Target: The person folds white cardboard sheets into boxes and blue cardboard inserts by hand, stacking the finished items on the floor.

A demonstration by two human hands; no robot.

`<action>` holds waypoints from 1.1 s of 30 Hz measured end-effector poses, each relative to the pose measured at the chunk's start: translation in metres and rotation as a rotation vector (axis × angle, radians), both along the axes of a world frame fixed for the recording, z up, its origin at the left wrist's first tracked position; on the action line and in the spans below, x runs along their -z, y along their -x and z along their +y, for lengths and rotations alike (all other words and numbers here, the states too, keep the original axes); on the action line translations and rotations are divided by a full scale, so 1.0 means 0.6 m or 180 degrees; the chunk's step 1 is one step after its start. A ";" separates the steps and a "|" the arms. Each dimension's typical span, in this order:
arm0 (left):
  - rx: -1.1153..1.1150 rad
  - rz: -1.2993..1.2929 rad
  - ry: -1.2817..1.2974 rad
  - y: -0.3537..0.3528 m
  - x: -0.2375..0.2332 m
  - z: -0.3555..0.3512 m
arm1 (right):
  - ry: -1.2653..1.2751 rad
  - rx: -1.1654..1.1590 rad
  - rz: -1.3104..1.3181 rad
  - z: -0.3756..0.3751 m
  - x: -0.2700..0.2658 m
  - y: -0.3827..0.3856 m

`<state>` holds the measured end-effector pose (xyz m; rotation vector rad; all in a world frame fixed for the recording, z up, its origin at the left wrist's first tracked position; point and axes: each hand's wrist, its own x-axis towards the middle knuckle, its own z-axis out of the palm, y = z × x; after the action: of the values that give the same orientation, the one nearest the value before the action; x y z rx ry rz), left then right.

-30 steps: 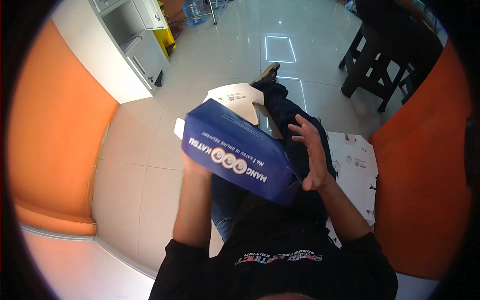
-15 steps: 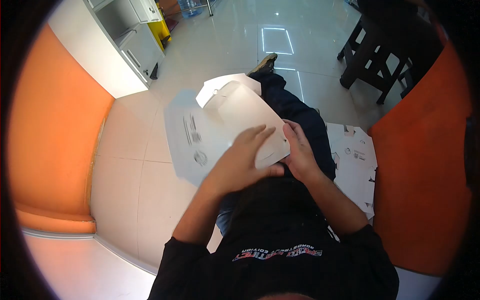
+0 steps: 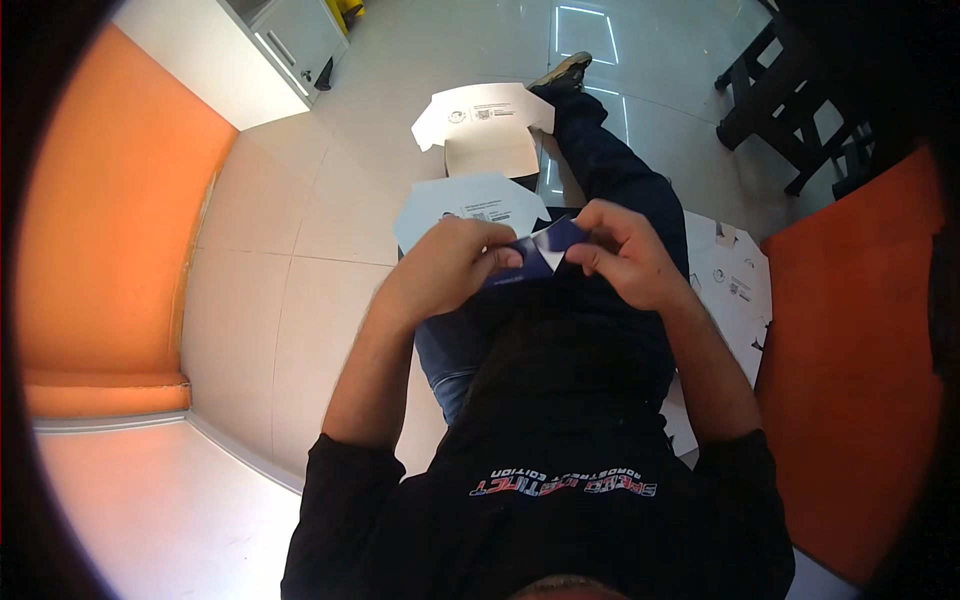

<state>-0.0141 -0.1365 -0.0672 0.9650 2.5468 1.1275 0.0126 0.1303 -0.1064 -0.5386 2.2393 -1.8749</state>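
A cardboard sheet, white on one side and dark blue on the other, is between my hands over my lap. My left hand point(image 3: 455, 262) pinches its blue flap point(image 3: 512, 270) at the left. My right hand point(image 3: 632, 255) grips the flap's right corner, which is bent up with a white triangle showing. Just beyond, a white printed panel point(image 3: 495, 200) slopes away; whether it joins the blue flap is hidden by my hands. Farther out lies a partly folded white cardboard box point(image 3: 490, 155) with a printed, angled-corner lid point(image 3: 500, 103).
Flat white printed cardboard point(image 3: 735, 285) lies on the floor by my right leg. An orange panel point(image 3: 850, 370) stands at the right, and an orange wall point(image 3: 120, 240) at the left. A dark stool point(image 3: 770, 120) and a white cabinet point(image 3: 300, 45) stand farther away.
The cardboard has turned from its white face to show a blue flap near me. My left hand has gone from lying spread on it to pinching. The view has tilted down.
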 end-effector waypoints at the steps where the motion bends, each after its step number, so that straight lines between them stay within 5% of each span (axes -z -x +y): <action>1: -0.0125 -0.0223 0.0069 0.002 -0.011 0.000 | 0.0494 0.0174 0.0072 -0.009 -0.002 -0.001; 5: -0.0260 -0.0080 0.0043 0.011 -0.007 0.002 | 0.0710 0.0297 -0.0122 -0.010 -0.014 -0.008; 7: 0.0197 -0.0063 0.0068 0.005 -0.003 0.010 | -0.0830 0.0549 0.0607 -0.027 -0.046 -0.023; 11: 0.0227 -0.0504 0.0416 0.005 -0.027 0.025 | -0.1208 0.0962 0.1363 -0.042 -0.050 -0.028; 16: 0.0661 -0.1196 0.0158 0.022 0.004 0.009 | -0.2038 0.0224 0.1598 -0.036 -0.050 -0.036; 22: 0.0097 -0.1300 -0.0222 0.012 0.033 0.016 | -0.2170 -0.0401 0.1545 -0.043 -0.019 -0.037; 26: 0.0133 -0.1401 -0.0253 -0.001 0.025 0.006 | -0.1842 -0.0176 0.1679 -0.026 -0.017 -0.025; 28: 0.0178 -0.0083 0.0964 -0.005 0.023 -0.001 | -0.1540 0.0195 0.1403 -0.020 -0.032 -0.022; 33: 0.0216 0.0042 0.0646 -0.009 0.025 0.001 | -0.2024 -0.0076 0.1659 -0.029 -0.031 -0.024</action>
<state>-0.0088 -0.1359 -0.0822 1.0009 2.5566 0.8279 0.0273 0.1129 -0.0881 -0.9957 2.9268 -0.9648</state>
